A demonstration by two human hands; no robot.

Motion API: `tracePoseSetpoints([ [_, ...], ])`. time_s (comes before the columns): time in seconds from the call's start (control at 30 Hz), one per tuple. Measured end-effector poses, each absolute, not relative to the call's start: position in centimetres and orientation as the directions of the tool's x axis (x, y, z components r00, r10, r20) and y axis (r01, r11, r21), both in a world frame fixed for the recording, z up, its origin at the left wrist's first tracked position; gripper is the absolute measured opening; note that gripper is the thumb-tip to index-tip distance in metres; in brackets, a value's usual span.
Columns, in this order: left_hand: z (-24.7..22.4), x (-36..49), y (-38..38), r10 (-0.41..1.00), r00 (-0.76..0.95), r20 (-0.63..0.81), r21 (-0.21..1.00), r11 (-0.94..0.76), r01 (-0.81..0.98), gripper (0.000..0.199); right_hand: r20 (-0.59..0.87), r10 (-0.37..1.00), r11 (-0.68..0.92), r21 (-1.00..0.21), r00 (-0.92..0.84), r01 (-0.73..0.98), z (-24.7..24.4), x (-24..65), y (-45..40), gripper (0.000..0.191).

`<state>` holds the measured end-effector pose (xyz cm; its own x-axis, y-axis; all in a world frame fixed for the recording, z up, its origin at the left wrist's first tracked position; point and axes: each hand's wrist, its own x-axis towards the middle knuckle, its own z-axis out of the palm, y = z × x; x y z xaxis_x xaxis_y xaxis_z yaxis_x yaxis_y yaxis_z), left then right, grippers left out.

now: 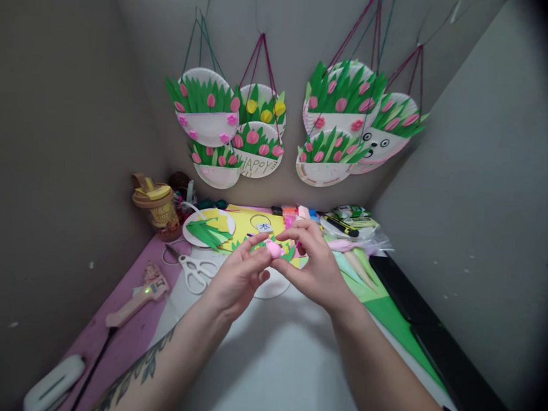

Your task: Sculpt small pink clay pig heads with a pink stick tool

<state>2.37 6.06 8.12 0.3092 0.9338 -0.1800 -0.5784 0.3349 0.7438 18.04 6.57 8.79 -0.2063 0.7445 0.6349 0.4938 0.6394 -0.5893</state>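
Note:
Over the middle of the table, my left hand [244, 268] holds a small, smooth pink lump [274, 248] at its fingertips; its material is unclear. Curved in from the other side, my right hand [314, 262] has thumb and fingers closed about the same lump. Below and behind the fingers lies a white paper plate [273, 287] with green paper grass, partly covered by my hands. White-handled scissors [196, 272] rest left of my left hand.
A pink glue gun [140, 295] with a lit green light lies on the left, its cord running forward. Behind are a brown cup [159, 209] and a plate of green paper strips [209, 232]. Black cases [410, 308] line the right edge. Decorated paper plates [205, 117] hang on the wall.

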Motion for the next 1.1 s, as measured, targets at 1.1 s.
tracePoseSetpoints([
  [1.1,7.48,2.18,6.51,0.998,0.005,0.070,0.949,-0.065,-0.308,0.017,0.668,0.708,0.673,-0.536,-0.232,0.510,8.57,17.87,6.45,0.022],
])
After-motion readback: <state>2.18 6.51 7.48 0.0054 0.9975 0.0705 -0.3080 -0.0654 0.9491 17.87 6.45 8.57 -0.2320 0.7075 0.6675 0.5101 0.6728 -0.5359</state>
